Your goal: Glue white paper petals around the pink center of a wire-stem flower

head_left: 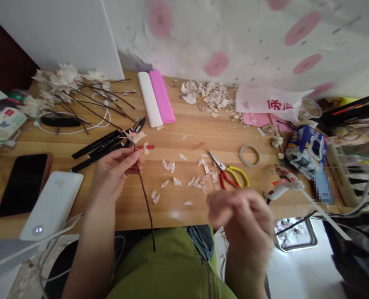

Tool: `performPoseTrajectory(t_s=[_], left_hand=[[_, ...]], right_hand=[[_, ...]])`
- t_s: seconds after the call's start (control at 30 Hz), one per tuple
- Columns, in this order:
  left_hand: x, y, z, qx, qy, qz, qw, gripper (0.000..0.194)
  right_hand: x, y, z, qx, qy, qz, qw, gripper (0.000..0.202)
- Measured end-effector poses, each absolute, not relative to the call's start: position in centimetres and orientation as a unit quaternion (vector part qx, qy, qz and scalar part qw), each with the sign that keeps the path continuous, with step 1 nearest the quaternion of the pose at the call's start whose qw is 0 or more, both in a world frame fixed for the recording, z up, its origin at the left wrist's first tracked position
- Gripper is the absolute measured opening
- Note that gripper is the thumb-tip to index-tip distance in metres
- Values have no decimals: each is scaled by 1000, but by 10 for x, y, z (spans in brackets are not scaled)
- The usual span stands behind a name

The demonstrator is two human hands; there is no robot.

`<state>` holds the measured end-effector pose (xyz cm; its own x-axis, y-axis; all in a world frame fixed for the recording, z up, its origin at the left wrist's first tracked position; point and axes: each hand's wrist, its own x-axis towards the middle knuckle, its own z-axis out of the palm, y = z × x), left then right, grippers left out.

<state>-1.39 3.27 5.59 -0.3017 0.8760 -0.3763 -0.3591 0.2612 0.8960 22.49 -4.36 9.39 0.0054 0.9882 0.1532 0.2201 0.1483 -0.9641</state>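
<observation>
My left hand [118,166] pinches a thin brown stem [146,197] near its top, where a pale pointed paper-like flower [135,136] sits. The stem's lower end hangs past the table edge, over my green clothing. My right hand [242,216] is raised near the front edge, smeared by motion; its fingers are curled together, and whatever they may hold is hidden. Between the hands lie several loose pale petals [197,182]. Scissors [223,167] with red and yellow handles rest beyond my right hand, blades apart. To their right is a tape roll [249,155].
Finished-looking flowers on stems [62,81] lie at the back left, beside black markers [97,143]. A phone [24,185] and power bank [52,205] are at left. White and pink rolls [162,97] lie behind. A glue gun [280,189] and wipes pack [305,147] stand right.
</observation>
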Motion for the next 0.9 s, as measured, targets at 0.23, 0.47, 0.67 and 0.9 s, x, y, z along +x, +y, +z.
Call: performPoseTrajectory(t_s=[0.23,0.47,0.67,0.9], left_hand=[[-20,36,51,202,559,574,563,31],[-28,36,51,194,548,585,565,32],[-25,35,49,200,537,580,578,29],[-6,47,74,231,500,569,610,32]], right_hand=[[180,-8,10,-650,-692,220,224,22],[166,-6,-11,-659,-713,175,164,11],[170,-9,-12,-628,-725,192,206,10],[195,23,34,-540,-744,255,300,13]])
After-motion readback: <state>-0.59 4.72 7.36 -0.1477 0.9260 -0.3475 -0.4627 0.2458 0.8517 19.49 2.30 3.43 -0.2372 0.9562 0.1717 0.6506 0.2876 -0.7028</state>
